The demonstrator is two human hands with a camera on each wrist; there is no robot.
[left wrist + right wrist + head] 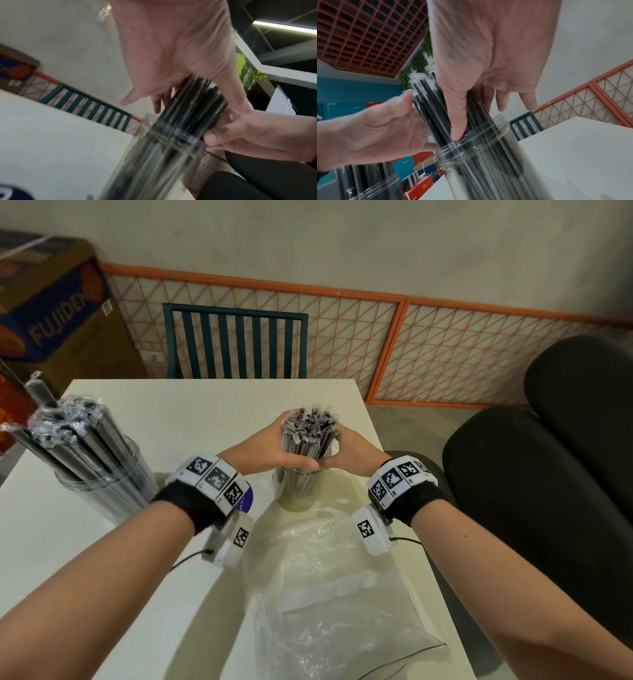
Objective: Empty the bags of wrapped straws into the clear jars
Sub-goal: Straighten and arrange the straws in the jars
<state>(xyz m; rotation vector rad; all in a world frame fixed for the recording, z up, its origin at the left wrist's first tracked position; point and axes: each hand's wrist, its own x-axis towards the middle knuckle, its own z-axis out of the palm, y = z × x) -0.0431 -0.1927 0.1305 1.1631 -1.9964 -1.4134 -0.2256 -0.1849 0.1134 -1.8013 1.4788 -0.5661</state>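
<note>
A bundle of wrapped straws [310,436] stands upright in a clear jar [297,491] mid-table [205,405], clasped between both hands just above the rim. The left hand [274,446] wraps its left side, the right hand [352,451] its right, thumbs meeting in front. Two round, ribbed-neck plastic jars are visible; the second jar [102,474], at left, is packed with dark thin straws. One crinkled, transparent empty bag [335,594] lies flat nearer the person.
</note>
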